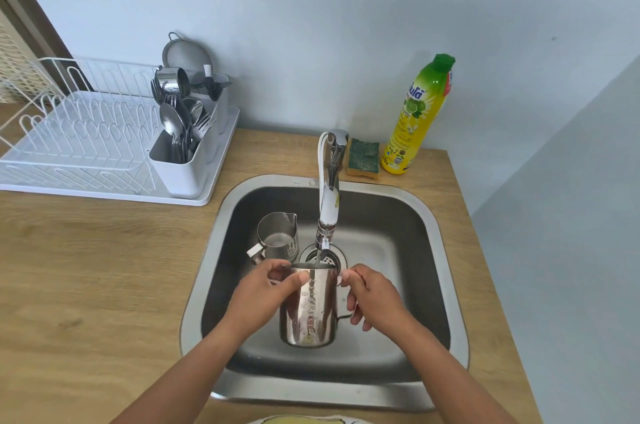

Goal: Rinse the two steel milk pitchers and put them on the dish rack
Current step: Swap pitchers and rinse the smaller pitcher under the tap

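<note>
A large steel milk pitcher [310, 309] is held upright over the steel sink [440, 250], under the faucet [327, 209]. A thin stream of water runs into its mouth. My left hand [266, 295] grips its rim and left side. My right hand [374, 299] holds its handle on the right. A second, smaller steel pitcher [277, 235] stands upright in the sink's far left part, untouched, its handle pointing left. The white dish rack [86, 136] sits on the wooden counter at the left, and no pitcher is on it.
The rack's cutlery holder [183, 132] is full of spoons and forks, with a steel cup and strainer behind. A green sponge [363, 157] and a yellow dish soap bottle [417, 118] stand behind the sink. Wooden counter [104, 267] lies between sink and rack.
</note>
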Tool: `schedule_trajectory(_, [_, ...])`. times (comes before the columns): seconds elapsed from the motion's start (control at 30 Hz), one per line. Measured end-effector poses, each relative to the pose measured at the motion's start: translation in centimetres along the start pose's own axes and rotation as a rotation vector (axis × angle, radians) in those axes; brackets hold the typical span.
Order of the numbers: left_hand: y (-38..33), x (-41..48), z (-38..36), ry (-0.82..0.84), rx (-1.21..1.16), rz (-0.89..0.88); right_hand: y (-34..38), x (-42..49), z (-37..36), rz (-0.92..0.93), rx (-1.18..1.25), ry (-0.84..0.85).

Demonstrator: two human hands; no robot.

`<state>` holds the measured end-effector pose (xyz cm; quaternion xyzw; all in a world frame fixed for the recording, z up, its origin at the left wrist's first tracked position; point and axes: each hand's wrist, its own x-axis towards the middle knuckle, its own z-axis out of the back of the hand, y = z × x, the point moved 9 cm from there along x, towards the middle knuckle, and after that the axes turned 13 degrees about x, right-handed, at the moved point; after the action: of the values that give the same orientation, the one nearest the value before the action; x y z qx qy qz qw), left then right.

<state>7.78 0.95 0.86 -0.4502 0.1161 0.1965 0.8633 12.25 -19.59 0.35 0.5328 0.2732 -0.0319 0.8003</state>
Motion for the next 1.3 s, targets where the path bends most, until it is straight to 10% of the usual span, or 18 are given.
schedule_trajectory(0.47, [-2.3, 1.8, -4.7, 0.241, -0.328, -0.021, 3.3, -0.3, 5.4, 0.163, -0.511, -0.144])
schedule_trajectory(1.3, [-3.0, 0.5, 0.0, -0.134, -0.021, -0.17, 0.3, 2.3, 2.3, 0.051, 0.2, -0.079])
